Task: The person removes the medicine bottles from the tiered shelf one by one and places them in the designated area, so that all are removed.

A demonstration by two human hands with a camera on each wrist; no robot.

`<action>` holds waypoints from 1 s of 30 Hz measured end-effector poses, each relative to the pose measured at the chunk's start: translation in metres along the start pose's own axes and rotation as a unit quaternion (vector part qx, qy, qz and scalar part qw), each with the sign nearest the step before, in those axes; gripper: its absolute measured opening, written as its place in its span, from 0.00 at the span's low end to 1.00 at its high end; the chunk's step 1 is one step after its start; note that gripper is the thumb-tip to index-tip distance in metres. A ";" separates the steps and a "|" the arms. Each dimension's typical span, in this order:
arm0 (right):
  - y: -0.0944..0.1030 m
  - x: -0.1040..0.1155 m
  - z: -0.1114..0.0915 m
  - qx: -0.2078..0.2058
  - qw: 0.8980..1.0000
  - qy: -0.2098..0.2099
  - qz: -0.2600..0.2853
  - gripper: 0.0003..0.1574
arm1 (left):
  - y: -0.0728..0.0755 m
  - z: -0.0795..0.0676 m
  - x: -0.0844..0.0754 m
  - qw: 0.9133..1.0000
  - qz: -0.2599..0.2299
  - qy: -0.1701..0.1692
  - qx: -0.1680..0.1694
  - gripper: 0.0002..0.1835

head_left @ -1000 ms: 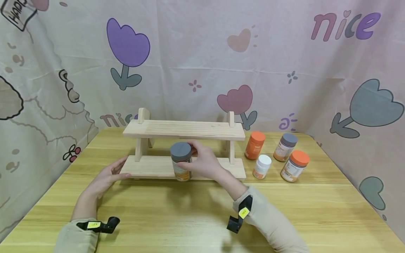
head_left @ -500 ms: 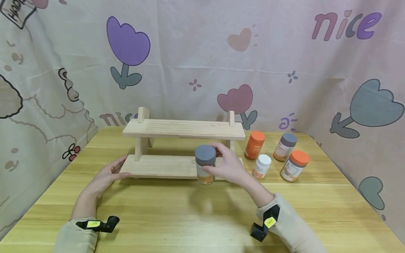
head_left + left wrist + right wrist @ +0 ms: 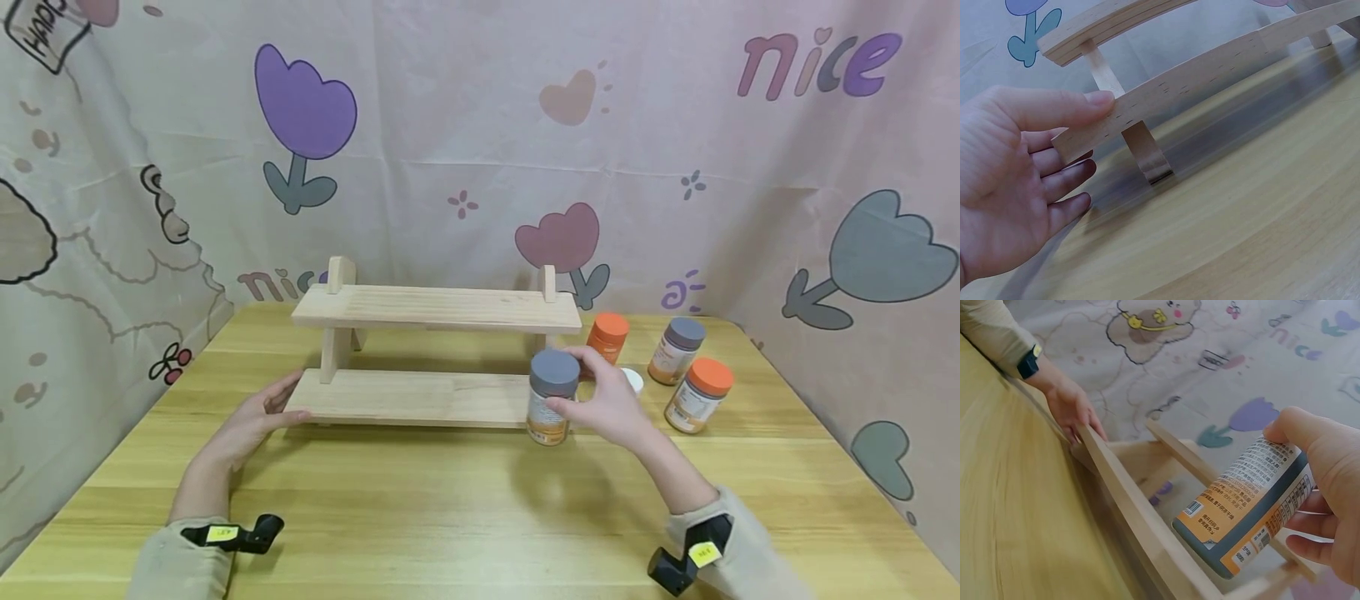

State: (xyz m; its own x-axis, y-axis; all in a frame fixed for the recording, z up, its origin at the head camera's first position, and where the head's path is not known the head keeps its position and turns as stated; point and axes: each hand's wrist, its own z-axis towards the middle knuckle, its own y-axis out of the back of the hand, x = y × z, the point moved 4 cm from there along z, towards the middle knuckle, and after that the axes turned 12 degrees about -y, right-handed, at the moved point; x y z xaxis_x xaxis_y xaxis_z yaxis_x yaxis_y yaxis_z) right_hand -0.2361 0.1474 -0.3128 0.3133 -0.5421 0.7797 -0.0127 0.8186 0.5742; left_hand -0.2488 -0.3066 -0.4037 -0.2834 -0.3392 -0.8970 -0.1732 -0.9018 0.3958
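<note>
A two-tier wooden shelf stands on the table. My left hand holds the left end of its lower board; in the left wrist view the thumb lies on the board's edge and the other fingers curl behind and below it. Off to the right, my right hand grips a supplement bottle with a grey lid and a white and orange label. That bottle is before the right end of the lower board. The right wrist view shows the bottle tilted in that frame, between thumb and fingers.
Right of the shelf stand an orange bottle, a small white-lidded bottle partly behind my right hand, a grey-lidded bottle and an orange-lidded bottle. A printed cloth hangs behind the wooden table.
My right hand has carried the grey-lidded bottle rightward, from before the middle of the lower board to its right end. My left hand and the shelf have stayed in place.
</note>
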 end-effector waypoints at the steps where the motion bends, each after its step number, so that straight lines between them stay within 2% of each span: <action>1: 0.004 -0.002 -0.002 -0.002 1.000 -0.001 0.001 0.34 | 0.000 0.000 0.000 1.000 0.001 0.001 0.000 0.45; 7: 0.026 -0.006 -0.009 -0.020 1.000 -0.008 -0.001 0.34 | 0.001 -0.002 0.001 1.000 0.001 0.005 0.000 0.45; 17: 0.072 -0.017 -0.016 -0.091 0.995 -0.031 -0.011 0.34 | 0.001 -0.001 0.001 1.000 -0.010 0.000 -0.001 0.45; 24: 0.105 -0.023 -0.020 -0.153 0.988 -0.034 -0.007 0.35 | 0.000 -0.001 0.001 1.000 -0.009 -0.002 -0.001 0.45; 30: 0.134 -0.030 -0.023 -0.195 0.978 -0.068 -0.025 0.35 | 0.000 0.000 0.001 1.000 -0.007 -0.001 -0.001 0.44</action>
State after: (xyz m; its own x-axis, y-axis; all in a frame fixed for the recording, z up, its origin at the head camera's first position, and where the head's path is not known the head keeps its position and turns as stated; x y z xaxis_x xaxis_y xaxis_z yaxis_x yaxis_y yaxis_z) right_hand -0.2255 0.2780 -0.2646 0.1742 -0.5818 0.7944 0.3704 0.7862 0.4946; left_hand -0.2489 -0.3067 -0.4051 -0.2836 -0.3262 -0.9018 -0.1750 -0.9070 0.3831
